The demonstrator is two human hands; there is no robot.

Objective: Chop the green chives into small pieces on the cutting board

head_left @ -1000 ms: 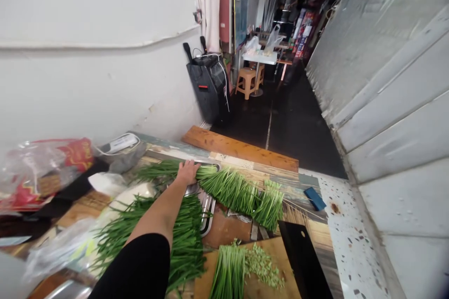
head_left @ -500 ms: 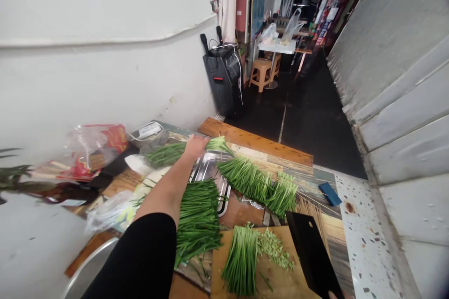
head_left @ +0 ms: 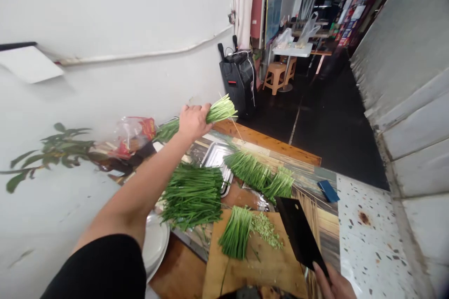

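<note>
My left hand [head_left: 194, 121] is closed around a bunch of garlic chives [head_left: 221, 109], raised above the far side of the table with the pale cut ends pointing right. My right hand [head_left: 333, 282] grips the handle of a black cleaver [head_left: 298, 229], its blade over the right edge of the wooden cutting board [head_left: 270, 266]. On the board lie a short bunch of chives [head_left: 236, 233] and a heap of chopped pale bits [head_left: 267, 230]. A large pile of green chives [head_left: 192, 196] sits left of the board. More bunches [head_left: 250, 168] lie behind it, beside a metal tray [head_left: 212, 154].
Thin sticks [head_left: 308, 215] lie right of the board, near a dark blue object [head_left: 329, 191]. White plates [head_left: 156, 243] stand at lower left. Packaging [head_left: 135, 133] and a leafy plant [head_left: 63, 149] are by the left wall. A black speaker [head_left: 238, 79] stands beyond the table.
My left hand has lifted the bunch of chives up from beside the tray. The view has shifted, and more of my right hand on the cleaver's handle now shows.
</note>
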